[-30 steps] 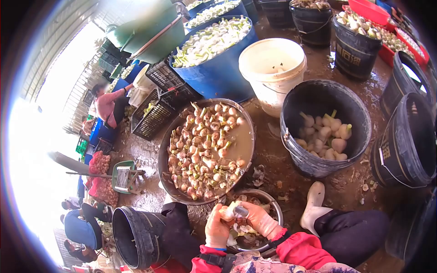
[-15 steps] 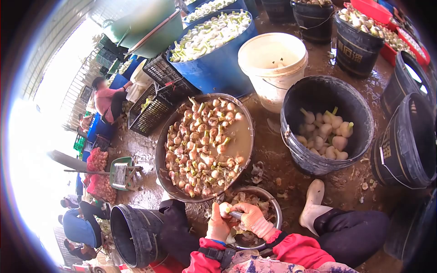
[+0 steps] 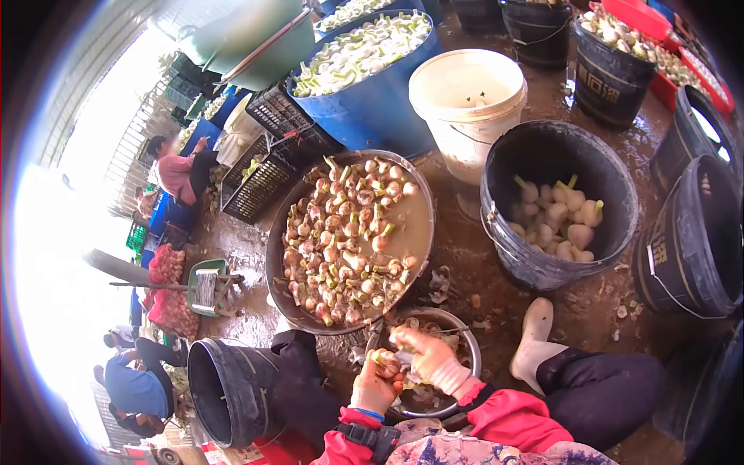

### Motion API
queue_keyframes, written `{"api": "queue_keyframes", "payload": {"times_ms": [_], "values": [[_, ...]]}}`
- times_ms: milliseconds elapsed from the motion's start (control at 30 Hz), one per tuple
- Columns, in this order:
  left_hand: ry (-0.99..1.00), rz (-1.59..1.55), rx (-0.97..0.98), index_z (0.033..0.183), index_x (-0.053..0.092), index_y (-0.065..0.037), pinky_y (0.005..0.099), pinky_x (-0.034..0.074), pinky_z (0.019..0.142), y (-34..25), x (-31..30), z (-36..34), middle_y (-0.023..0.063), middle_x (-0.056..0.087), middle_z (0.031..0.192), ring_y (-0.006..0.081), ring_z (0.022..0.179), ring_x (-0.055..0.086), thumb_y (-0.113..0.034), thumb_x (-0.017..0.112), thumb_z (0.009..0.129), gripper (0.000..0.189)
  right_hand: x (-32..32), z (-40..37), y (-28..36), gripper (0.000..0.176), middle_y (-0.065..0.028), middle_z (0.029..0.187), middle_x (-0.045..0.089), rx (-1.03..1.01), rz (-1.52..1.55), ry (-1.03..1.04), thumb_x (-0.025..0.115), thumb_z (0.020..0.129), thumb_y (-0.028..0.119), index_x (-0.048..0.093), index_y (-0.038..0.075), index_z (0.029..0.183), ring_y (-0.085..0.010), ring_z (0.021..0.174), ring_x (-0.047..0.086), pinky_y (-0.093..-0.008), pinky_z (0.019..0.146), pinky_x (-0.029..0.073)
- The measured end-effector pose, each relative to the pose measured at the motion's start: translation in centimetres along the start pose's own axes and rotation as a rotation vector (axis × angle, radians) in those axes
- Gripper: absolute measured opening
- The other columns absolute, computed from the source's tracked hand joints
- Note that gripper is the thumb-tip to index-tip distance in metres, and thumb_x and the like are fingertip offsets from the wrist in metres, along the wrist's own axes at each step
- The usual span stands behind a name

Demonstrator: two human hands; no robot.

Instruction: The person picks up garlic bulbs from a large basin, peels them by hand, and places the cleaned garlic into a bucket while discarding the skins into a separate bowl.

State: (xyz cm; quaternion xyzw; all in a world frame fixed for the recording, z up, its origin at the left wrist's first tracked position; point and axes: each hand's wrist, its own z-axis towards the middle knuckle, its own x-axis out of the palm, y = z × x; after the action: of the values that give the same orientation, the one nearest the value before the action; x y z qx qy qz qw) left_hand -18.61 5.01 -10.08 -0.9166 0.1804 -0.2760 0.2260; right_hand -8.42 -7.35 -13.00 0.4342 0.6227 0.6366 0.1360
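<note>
My left hand [image 3: 372, 390] holds a garlic bulb [image 3: 386, 363] with brownish-pink skin, fingers wrapped round it. Close beside it, my right hand [image 3: 436, 364] is closed, its fingertips just above and right of the bulb. What the right fingers hold is hidden; a pale scrap of peel shows below them. Under both hands stands a metal bowl [image 3: 474, 358] with loose garlic skins [image 3: 422, 397] in it. Beyond the bowl, a wide round basin [image 3: 273, 267] holds unpeeled garlic bulbs [image 3: 341, 240] in murky water. To the right, a black bucket [image 3: 504, 244] contains peeled white garlic [image 3: 559, 217].
A white bucket [image 3: 465, 128] and a blue tub [image 3: 372, 116] full of pale garlic stand behind. Black crates [image 3: 256, 182] sit left of them. Another black bucket [image 3: 232, 391] is by my left leg. More buckets [image 3: 686, 240] line the right. Other people [image 3: 178, 170] sit at left.
My right hand has lifted slightly away from the bulb, and the grey knife-like tool seen in it earlier no longer shows. A brownish bulb shows in my left hand where a white one showed.
</note>
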Motion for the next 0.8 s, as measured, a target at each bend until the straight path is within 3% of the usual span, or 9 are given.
{"api": "queue_keyframes", "payload": {"times_ms": [233,300,467,500,567,633,700,733,800], "values": [[0.098,0.461,0.256,0.132,0.039,0.000,0.0248,0.049,0.065,0.2,2.5,-2.5,0.0042,0.057,0.101,0.0131,0.080,0.058,-0.017,0.069,0.084,0.060,1.2,-0.7,2.5,0.042,-0.0126,0.109,0.065,-0.018,-0.298,-0.052,0.057,0.085,-0.003,0.053,0.006,0.126,-0.0199,0.100,0.063,-0.0271,0.085,0.047],[0.013,0.899,0.567,0.136,0.037,0.001,0.0266,0.050,0.069,0.7,1.4,-1.6,0.0065,0.057,0.102,0.0150,0.083,0.059,-0.017,0.078,0.074,0.077,1.7,-0.9,2.1,0.042,-0.0152,0.106,0.065,-0.131,-0.283,-0.150,0.056,0.085,-0.003,0.054,0.008,0.125,-0.0229,0.097,0.063,-0.0289,0.082,0.048],[-0.081,1.721,1.215,0.115,0.058,0.001,0.0288,0.049,0.072,-0.9,3.1,-2.4,0.0072,0.057,0.096,0.0172,0.082,0.059,-0.016,0.081,0.067,0.056,1.7,-1.1,1.3,0.039,-0.0129,0.102,0.066,-0.075,-0.280,-0.250,0.056,0.085,-0.003,0.055,0.006,0.123,-0.0206,0.093,0.064,-0.0283,0.080,0.048],[-0.078,1.723,1.216,0.115,0.058,0.001,0.0288,0.049,0.072,-0.9,2.2,-1.9,0.0072,0.057,0.096,0.0172,0.082,0.059,-0.016,0.081,0.067,0.056,1.4,-0.9,1.4,0.039,-0.0129,0.102,0.066,-0.076,-0.278,-0.252,0.056,0.085,-0.003,0.055,0.006,0.123,-0.0206,0.093,0.064,-0.0283,0.080,0.048],[0.074,1.047,0.551,0.125,0.051,-0.001,0.0303,0.051,0.077,-0.7,-0.3,-0.4,0.0105,0.062,0.102,0.0206,0.080,0.062,-0.017,0.080,0.071,0.063,0.4,-0.7,1.7,0.038,-0.0094,0.103,0.066,0.114,0.033,-0.136,0.057,0.086,-0.002,0.055,0.005,0.123,-0.0154,0.093,0.062,-0.0262,0.080,0.049],[0.115,0.714,0.437,0.125,0.052,-0.007,0.0332,0.053,0.068,-1.1,1.4,-1.4,0.0107,0.065,0.094,0.0219,0.074,0.062,-0.032,0.073,0.079,0.057,0.5,-0.5,1.9,0.037,-0.0062,0.106,0.064,0.045,0.091,-0.125,0.057,0.086,-0.003,0.055,0.002,0.123,-0.0113,0.094,0.059,-0.0236,0.079,0.049],[0.356,0.095,0.069,0.127,0.050,-0.008,0.0323,0.051,0.058,-1.9,0.9,-1.6,0.0114,0.065,0.092,0.0202,0.073,0.061,-0.050,0.056,0.088,0.058,0.6,-0.9,3.0,0.037,-0.0049,0.110,0.062,0.268,0.424,-0.058,0.056,0.086,-0.004,0.055,0.001,0.123,-0.0106,0.094,0.060,-0.0224,0.079,0.049],[0.312,0.095,0.042,0.125,0.051,-0.011,0.0339,0.049,0.051,-2.1,0.9,-1.2,0.0105,0.065,0.092,0.0218,0.069,0.062,-0.058,0.042,0.091,0.059,0.5,-1.2,4.2,0.039,-0.0034,0.111,0.062,0.239,0.555,0.025,0.056,0.085,-0.005,0.055,0.002,0.124,-0.0105,0.093,0.059,-0.0219,0.078,0.049],[0.236,0.095,0.063,0.123,0.051,-0.010,0.0339,0.049,0.051,-2.2,1.3,-1.0,0.0102,0.065,0.092,0.0224,0.068,0.062,-0.059,0.042,0.090,0.059,0.3,-1.2,4.8,0.040,-0.0028,0.111,0.062,0.249,0.563,0.082,0.056,0.085,-0.005,0.054,0.002,0.125,-0.0103,0.092,0.059,-0.0214,0.077,0.048]]}}
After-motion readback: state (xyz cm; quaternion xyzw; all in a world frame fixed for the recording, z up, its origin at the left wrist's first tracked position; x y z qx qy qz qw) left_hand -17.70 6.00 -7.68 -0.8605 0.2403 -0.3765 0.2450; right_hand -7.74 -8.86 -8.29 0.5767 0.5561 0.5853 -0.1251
